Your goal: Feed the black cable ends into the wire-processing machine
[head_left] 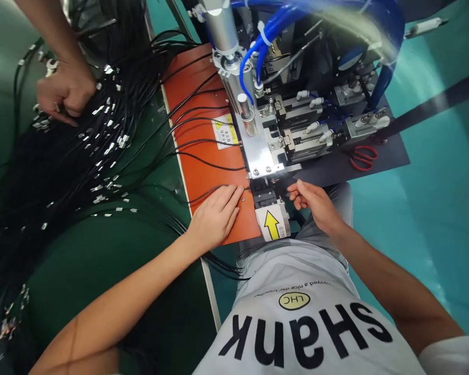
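Note:
My left hand (216, 213) lies flat, fingers together, on the orange mat (197, 99), pressing a thin black cable (203, 195) that leads toward the machine's black slot (262, 194). My right hand (315, 203) sits just right of that slot, fingers curled in a pinch beside the yellow arrow label (272, 224); what it pinches is too small to make out. Several more black cables cross the mat to the metal press head (258, 148).
A big heap of black cables with metal tips (82, 151) covers the green table at left. Another person's hand (64, 91) grips a bundle there. Blue air hoses (258, 47) and red scissors (362, 157) sit on the machine.

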`<state>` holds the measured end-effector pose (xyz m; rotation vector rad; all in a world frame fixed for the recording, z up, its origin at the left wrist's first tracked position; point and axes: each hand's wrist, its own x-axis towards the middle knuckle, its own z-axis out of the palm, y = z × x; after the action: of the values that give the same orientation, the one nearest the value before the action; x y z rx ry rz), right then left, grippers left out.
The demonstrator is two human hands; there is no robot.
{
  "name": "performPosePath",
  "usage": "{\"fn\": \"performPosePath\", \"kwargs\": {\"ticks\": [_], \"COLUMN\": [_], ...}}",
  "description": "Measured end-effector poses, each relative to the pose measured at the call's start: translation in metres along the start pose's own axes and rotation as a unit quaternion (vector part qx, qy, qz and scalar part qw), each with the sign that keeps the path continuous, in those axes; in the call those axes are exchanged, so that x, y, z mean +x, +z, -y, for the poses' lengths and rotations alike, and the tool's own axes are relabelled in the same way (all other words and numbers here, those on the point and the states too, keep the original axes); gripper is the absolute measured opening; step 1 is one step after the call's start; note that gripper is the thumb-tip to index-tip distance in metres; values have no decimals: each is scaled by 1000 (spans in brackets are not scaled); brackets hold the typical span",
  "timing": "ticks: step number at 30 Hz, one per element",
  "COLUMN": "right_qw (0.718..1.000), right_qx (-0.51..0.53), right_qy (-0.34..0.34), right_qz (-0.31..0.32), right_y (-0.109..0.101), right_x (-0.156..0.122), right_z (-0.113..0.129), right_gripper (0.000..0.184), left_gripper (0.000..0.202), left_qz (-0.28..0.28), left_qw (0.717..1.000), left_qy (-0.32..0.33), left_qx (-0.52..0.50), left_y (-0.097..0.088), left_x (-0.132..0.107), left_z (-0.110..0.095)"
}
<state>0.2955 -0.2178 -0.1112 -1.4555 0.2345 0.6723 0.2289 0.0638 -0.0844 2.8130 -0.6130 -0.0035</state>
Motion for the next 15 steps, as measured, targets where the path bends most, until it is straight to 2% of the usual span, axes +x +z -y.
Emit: {"fn": "performPosePath", "kwargs": {"ticks": [2, 4, 6, 8, 9, 11, 12, 15], "right_qw": [1000, 999, 999, 998, 997, 996, 995, 996], "right_qx": [9, 16, 13, 4, -7, -30, -40, -62], "right_qy": [-8, -18, -12, -16, -16, -24, -25, -27], "right_qz": [-18, -32, -45, -69, -73, -84, -83, -65], "right_y": [-5, -11, -18, -27, -31, -38, -39, -38], "right_x": [-5, -8, -10, -13, -16, -24, -29, -40], "right_z": [-1, -2, -4, -8, -9, -11, -11, -7], "right_gripper": [43, 38, 33, 29, 28, 25, 24, 25], "left_gripper": [49, 45, 43, 37, 32, 25, 22, 19], "left_qz": [-9, -5, 11, 50, 82, 154, 174, 210], "left_qw": [1000, 1000, 999, 997, 992, 959, 947, 944], "left_qy": [-6, 15, 29, 57, 98, 238, 270, 249], "left_qx": [-8, -18, -17, 2, 13, 21, 29, 60], "left_y": [-6, -16, -29, -41, -46, -52, -54, -54], "left_x": [18, 30, 27, 8, -7, -41, -57, -89], "left_z": [12, 24, 29, 21, 12, -11, -22, -41]}}
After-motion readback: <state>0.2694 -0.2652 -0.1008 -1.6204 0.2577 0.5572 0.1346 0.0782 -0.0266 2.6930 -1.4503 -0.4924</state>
